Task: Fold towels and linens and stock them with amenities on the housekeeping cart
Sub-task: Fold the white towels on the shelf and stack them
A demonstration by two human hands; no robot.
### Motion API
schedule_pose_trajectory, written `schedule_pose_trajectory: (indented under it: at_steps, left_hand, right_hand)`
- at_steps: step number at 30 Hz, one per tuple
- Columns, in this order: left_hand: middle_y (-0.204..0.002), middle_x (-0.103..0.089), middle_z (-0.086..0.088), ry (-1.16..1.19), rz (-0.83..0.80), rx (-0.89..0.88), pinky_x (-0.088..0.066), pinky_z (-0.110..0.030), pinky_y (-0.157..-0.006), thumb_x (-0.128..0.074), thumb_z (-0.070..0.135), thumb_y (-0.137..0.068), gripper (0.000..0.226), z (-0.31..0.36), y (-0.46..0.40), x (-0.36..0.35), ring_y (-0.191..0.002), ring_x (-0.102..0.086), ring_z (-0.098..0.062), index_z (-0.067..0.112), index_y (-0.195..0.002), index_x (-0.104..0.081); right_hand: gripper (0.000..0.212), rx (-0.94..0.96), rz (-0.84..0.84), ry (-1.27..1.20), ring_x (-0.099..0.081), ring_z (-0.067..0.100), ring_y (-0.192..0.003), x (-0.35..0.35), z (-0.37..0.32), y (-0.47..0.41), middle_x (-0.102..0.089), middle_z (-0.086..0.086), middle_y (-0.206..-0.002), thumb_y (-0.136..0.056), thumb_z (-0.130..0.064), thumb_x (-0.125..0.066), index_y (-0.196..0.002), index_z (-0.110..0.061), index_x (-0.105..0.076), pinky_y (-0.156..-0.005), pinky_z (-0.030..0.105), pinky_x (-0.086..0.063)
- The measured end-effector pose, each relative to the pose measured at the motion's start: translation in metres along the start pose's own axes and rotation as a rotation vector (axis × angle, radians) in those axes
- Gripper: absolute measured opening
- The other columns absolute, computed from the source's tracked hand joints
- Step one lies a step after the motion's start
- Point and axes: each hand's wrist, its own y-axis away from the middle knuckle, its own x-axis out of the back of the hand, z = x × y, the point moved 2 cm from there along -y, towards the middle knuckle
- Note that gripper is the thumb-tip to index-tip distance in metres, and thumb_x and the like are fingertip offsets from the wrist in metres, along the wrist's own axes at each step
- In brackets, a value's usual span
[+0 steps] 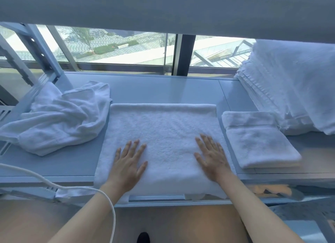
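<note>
A thick white terry towel (163,134), folded into a broad rectangle, is lying flat on the pale shelf surface (163,88), its near edge hanging slightly over the front. The left hand (126,165) and right hand (212,159) are resting palm-down on its near half, fingers straight and spread, gripping nothing. A crumpled towel (59,119) is sitting to its left and a small folded towel (257,139) to its right.

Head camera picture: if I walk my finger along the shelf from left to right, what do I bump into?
crumpled towel → left hand → right hand, both flat on the spread towel → small folded towel → tall stack of folded linens
</note>
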Motion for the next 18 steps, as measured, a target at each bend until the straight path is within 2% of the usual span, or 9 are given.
schedule_pose_trajectory:
  at_steps: [1,3,4,6,7,9,10,14,18]
  left_hand:
    - [-0.169,-0.019,0.004,0.022,0.04,-0.005,-0.018,-0.05,-0.124,-0.024,0.062,-0.096,0.07,0.004,0.005,0.002,-0.156,-0.018,-0.023,0.033,-0.16,-0.029]
    - [-0.15,-0.052,-0.004,0.081,0.165,-0.034,-0.041,-0.051,-0.105,-0.037,0.054,-0.095,0.059,0.006,0.006,0.011,-0.136,-0.05,-0.031,0.024,-0.142,-0.057]
    - [-0.143,-0.057,-0.005,0.083,0.212,-0.039,-0.045,-0.051,-0.099,-0.04,0.051,-0.095,0.055,0.004,0.003,0.014,-0.129,-0.054,-0.033,0.021,-0.137,-0.061]
    - [-0.153,-0.047,-0.008,0.03,0.175,-0.017,-0.039,-0.055,-0.107,-0.041,0.048,-0.099,0.055,0.0,-0.006,0.017,-0.139,-0.045,-0.034,0.021,-0.144,-0.054]
    - [-0.163,-0.034,-0.006,0.018,0.128,0.007,-0.03,-0.058,-0.115,-0.041,0.048,-0.101,0.056,-0.003,-0.011,0.015,-0.149,-0.032,-0.033,0.024,-0.152,-0.045]
    - [-0.172,-0.005,0.003,0.029,0.021,0.057,-0.007,-0.056,-0.125,-0.035,0.052,-0.105,0.063,-0.008,-0.021,0.007,-0.158,-0.002,-0.024,0.031,-0.163,-0.019]
    - [-0.172,0.003,0.006,0.024,-0.015,0.065,0.0,-0.054,-0.126,-0.031,0.055,-0.105,0.066,-0.009,-0.025,0.005,-0.158,0.007,-0.02,0.034,-0.163,-0.01]
    - [-0.17,0.013,0.01,-0.015,-0.052,0.052,0.006,-0.051,-0.126,-0.008,0.066,-0.097,0.073,-0.01,-0.02,0.004,-0.157,0.015,-0.016,0.037,-0.163,0.002]
    - [-0.17,0.016,0.01,-0.048,-0.051,0.049,0.006,-0.049,-0.126,-0.001,0.068,-0.093,0.076,-0.006,0.015,-0.005,-0.156,0.018,-0.017,0.037,-0.162,0.005]
  right_hand:
    - [0.066,0.003,0.002,-0.005,0.009,0.01,-0.158,-0.001,0.001,0.008,0.009,-0.016,-0.171,-0.105,-0.056,-0.03,-0.164,-0.039,-0.006,-0.128,0.041,0.001]
    - [0.063,-0.014,0.036,-0.019,0.0,0.012,-0.159,-0.001,0.001,0.024,-0.002,-0.013,-0.172,-0.104,-0.054,-0.034,-0.163,-0.037,-0.018,-0.127,0.043,-0.008]
    - [0.061,-0.028,0.078,-0.019,-0.011,0.016,-0.158,0.001,0.0,0.03,-0.013,-0.009,-0.171,-0.103,-0.052,-0.036,-0.161,-0.034,-0.028,-0.125,0.045,-0.016]
    - [0.059,-0.029,0.181,-0.034,-0.03,0.022,-0.151,0.008,-0.006,0.028,-0.033,-0.002,-0.164,-0.098,-0.05,-0.038,-0.152,-0.026,-0.043,-0.116,0.047,-0.027]
    - [0.059,-0.009,0.212,-0.045,-0.032,0.022,-0.15,0.01,-0.011,0.022,-0.036,-0.001,-0.162,-0.098,-0.049,-0.04,-0.151,-0.025,-0.044,-0.115,0.048,-0.028]
    - [0.061,0.052,0.172,-0.077,-0.019,0.019,-0.156,0.01,-0.022,0.004,-0.026,-0.005,-0.168,-0.1,-0.048,-0.044,-0.157,-0.028,-0.036,-0.121,0.05,-0.021]
    - [0.063,0.071,0.123,-0.103,-0.011,0.016,-0.158,0.009,-0.025,-0.005,-0.017,-0.008,-0.17,-0.102,-0.047,-0.045,-0.16,-0.031,-0.03,-0.125,0.05,-0.015]
    - [0.066,0.055,-0.027,-0.041,0.006,0.011,-0.158,0.005,-0.019,-0.023,0.003,-0.015,-0.171,-0.106,-0.05,-0.038,-0.164,-0.034,-0.013,-0.128,0.046,-0.004]
    - [0.066,0.082,-0.022,-0.04,0.015,0.008,-0.157,-0.011,-0.019,0.016,0.013,-0.019,-0.17,-0.105,-0.055,-0.026,-0.164,-0.038,-0.002,-0.128,0.044,0.0]
